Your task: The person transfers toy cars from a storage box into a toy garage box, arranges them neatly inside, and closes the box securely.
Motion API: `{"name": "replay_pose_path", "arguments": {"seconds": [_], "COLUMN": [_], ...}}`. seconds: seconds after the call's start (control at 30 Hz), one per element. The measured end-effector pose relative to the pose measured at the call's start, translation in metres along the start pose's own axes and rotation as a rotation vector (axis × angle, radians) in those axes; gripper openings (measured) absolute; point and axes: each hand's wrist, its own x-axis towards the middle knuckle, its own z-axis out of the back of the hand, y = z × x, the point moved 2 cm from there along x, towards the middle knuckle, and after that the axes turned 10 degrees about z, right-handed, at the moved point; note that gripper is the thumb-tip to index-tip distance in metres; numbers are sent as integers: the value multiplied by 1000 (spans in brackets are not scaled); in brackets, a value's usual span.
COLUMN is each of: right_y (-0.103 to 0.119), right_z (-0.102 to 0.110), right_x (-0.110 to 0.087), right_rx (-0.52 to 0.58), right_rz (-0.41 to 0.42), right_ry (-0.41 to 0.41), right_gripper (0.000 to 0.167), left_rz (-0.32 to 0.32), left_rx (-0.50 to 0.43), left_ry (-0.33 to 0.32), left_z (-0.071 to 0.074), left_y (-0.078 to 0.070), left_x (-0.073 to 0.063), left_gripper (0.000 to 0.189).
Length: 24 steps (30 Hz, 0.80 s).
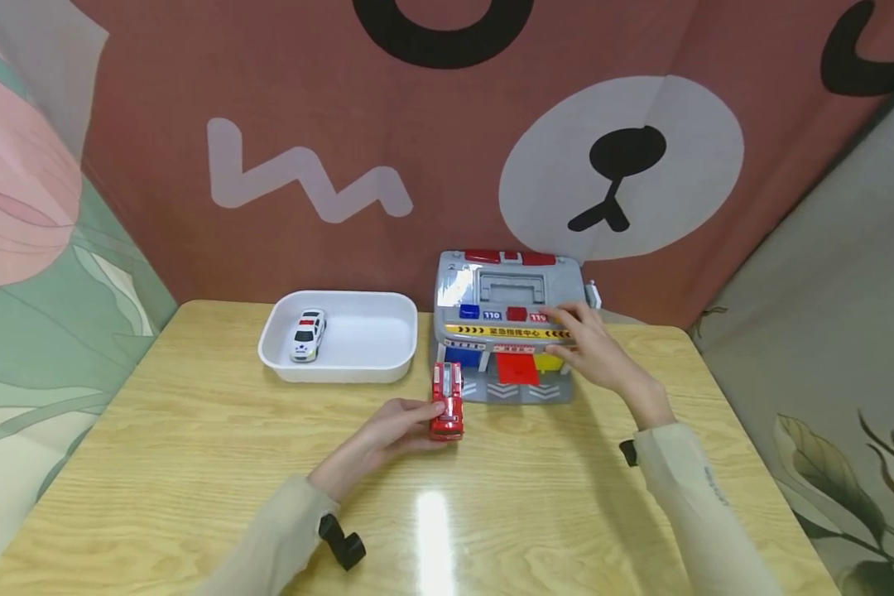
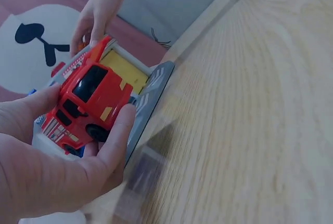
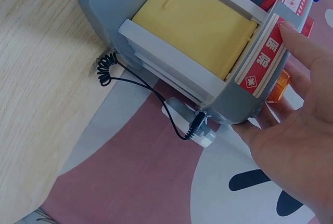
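My left hand (image 1: 398,426) pinches a red toy fire truck (image 1: 448,406) between thumb and fingers, in front of the left end of a grey toy rescue station (image 1: 502,331). The left wrist view shows the truck's dark windshield and wheels, tilted above the tabletop. My right hand (image 1: 596,348) grips the station's front right roof edge. Its thumb lies on the red-and-white sign (image 3: 263,52), and its other fingers reach over the top beside an orange button (image 3: 279,86). A red door (image 1: 517,369) sticks out from the middle bay. The yellow door (image 3: 195,24) is closed.
A white tray (image 1: 365,374) stands left of the station with a white toy police car (image 1: 309,335) inside. A small handset (image 3: 187,125) on a black coiled cord (image 3: 106,70) hangs at the station's side. A patterned curtain (image 1: 305,248) rises behind the wooden table (image 1: 194,463).
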Motion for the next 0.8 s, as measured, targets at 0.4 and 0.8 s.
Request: {"name": "replay_pose_path", "arguments": {"seconds": [0.4,0.8], "right_y": [-1,0], "right_z": [2,2], "right_x": [0,0], "right_rx": [5,-1], "right_rz": [14,16], "right_ry": [-7,-11], "right_gripper": [58,58], "left_rz": [60,62], "left_rx": [-38,21], "left_ry": [61,53], "left_z": [-17,-49], "left_y": [6,8], "left_x": [26,49], "left_gripper": [46,41]}}
